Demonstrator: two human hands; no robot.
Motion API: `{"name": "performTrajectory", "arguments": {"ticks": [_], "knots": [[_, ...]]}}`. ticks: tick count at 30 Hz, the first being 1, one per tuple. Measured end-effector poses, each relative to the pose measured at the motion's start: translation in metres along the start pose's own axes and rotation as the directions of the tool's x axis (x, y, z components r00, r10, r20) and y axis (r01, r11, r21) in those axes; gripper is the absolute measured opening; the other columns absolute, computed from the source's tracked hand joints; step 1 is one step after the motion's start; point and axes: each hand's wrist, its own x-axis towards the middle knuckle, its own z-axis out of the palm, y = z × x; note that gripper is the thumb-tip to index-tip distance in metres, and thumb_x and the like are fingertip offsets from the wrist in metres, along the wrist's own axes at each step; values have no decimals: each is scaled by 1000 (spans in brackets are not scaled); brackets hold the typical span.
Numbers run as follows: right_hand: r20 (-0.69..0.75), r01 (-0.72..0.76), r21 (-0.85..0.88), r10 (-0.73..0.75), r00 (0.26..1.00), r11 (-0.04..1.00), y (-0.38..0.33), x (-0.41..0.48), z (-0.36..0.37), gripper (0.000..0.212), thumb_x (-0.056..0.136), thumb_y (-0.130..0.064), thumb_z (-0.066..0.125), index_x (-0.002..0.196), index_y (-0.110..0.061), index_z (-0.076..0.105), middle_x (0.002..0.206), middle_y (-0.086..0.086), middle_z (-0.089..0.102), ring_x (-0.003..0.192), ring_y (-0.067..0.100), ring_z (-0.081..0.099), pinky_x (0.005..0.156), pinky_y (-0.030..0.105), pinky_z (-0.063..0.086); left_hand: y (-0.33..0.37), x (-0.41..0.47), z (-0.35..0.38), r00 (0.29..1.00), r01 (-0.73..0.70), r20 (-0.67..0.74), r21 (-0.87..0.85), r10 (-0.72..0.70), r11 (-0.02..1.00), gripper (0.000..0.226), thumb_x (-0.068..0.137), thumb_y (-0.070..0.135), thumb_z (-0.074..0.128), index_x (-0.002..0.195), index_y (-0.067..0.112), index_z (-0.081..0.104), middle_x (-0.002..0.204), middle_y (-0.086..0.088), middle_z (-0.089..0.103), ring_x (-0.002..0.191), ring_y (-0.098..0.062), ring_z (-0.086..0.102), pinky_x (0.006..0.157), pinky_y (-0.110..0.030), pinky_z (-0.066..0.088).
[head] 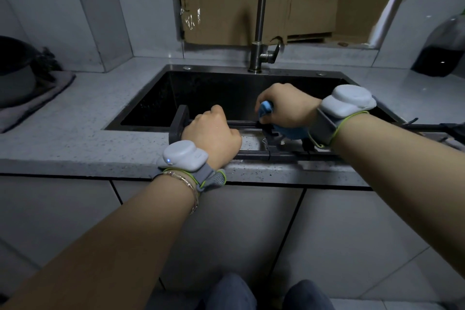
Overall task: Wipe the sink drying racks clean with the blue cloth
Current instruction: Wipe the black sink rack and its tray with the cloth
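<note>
A dark metal drying rack (254, 155) lies along the front edge of the black sink (226, 90), its left end bracket (179, 121) standing up. My left hand (212, 133) grips the rack near that left end, fingers curled over a bar. My right hand (286, 106) holds a bunched blue cloth (266, 109) and presses it onto the rack's bars further right. More of the cloth shows under that wrist. The bars below both hands are hidden.
A steel tap (260, 33) rises behind the sink. A dark pot (15, 70) on a grey mat sits at the far left of the speckled counter (75, 128). A dark bottle (445, 50) stands at the far right. Cardboard covers the window.
</note>
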Motion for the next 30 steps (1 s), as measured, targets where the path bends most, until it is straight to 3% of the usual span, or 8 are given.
{"name": "performTrajectory", "arguments": {"ticks": [4,7,11,15,18,21,25,30], "knots": [[59,-72,215,60,996,974,4,-7,2,31,80,-33,71,91,-5,68,86,6,67,82,14,62,74,27,48,0,0,0,1000,3,-3,3,-3,1000,34,89,24,45,121,10,47,116,-9,58,102,-29,54,67,-32,30],[106,-218,545,192,976,810,10,-13,-1,40,87,-40,60,82,-2,70,63,-1,65,56,3,58,57,13,46,0,1,-1,1000,3,-2,-4,-3,1000,34,89,23,45,120,10,47,116,-9,58,101,-29,53,67,-32,29],[75,-138,366,119,990,920,13,-13,2,12,87,-11,62,94,-5,69,77,-2,64,66,4,57,54,6,43,0,1,-1,1000,5,6,-4,-5,1000,34,89,22,45,121,10,47,116,-9,58,101,-28,53,67,-32,29],[29,-104,138,101,994,985,10,-5,6,17,81,-16,68,96,-11,65,92,1,61,85,12,54,73,19,41,0,0,0,1000,-1,12,-7,1,1000,35,89,23,45,121,9,47,115,-9,58,101,-29,53,68,-33,31],[-38,-102,107,107,994,989,7,-5,10,19,81,-19,69,95,-8,64,88,1,58,84,13,52,69,20,37,-1,1,0,1000,6,3,-1,-6,1000,34,89,23,45,121,10,47,115,-9,58,98,-28,53,67,-32,31],[-121,-126,267,163,979,955,10,-12,17,13,82,-22,68,76,-11,63,73,-2,59,67,6,53,55,16,38,-1,0,-1,1000,7,5,2,-7,1000,34,90,23,45,121,10,46,116,-9,58,100,-28,53,68,-32,30],[-36,-199,625,282,959,755,12,-15,18,31,88,-27,62,66,-5,65,61,5,53,58,10,48,58,16,42,0,1,-1,1000,8,15,3,-8,1000,34,90,23,45,121,10,46,116,-9,58,101,-29,54,67,-33,31],[83,-230,652,234,969,723,18,-11,11,20,87,-6,61,68,-14,66,64,0,62,57,5,55,58,15,47,0,1,0,1000,13,10,3,-13,1000,34,90,23,45,121,10,46,116,-9,58,100,-29,53,67,-33,30]]}}
